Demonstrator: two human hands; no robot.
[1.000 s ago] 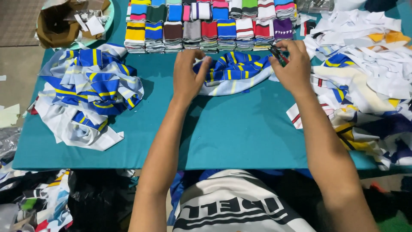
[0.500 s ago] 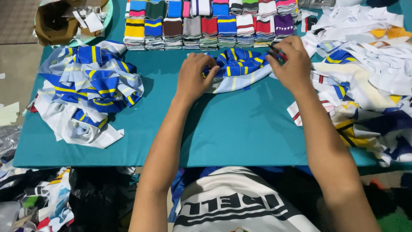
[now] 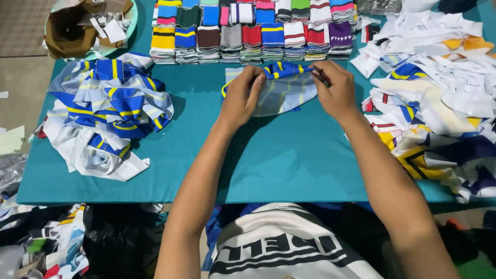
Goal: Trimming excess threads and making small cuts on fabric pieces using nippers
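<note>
You hold a blue and yellow striped cloth piece point(image 3: 281, 85) with both hands, at the far middle of the teal table point(image 3: 289, 165). Your left hand point(image 3: 242, 98) pinches its left end, fingers curled tight on the cloth. Your right hand point(image 3: 337, 90) grips the right end, and it also holds a small dark tool point(image 3: 321, 77); you cannot tell what kind. The cloth is bunched up between your hands, partly folded and not flat.

Just behind it stand neat rows of folded striped pieces point(image 3: 253, 31) in many colours. That part looks done. The piece in your hands does not look neat like those yet.

A lot seems left. A loose heap of blue, yellow and white pieces point(image 3: 106, 113) lies at your left. A bigger messy pile of white and coloured pieces point(image 3: 439, 88) lies at your right. Both are well apart from the neat rows.
</note>
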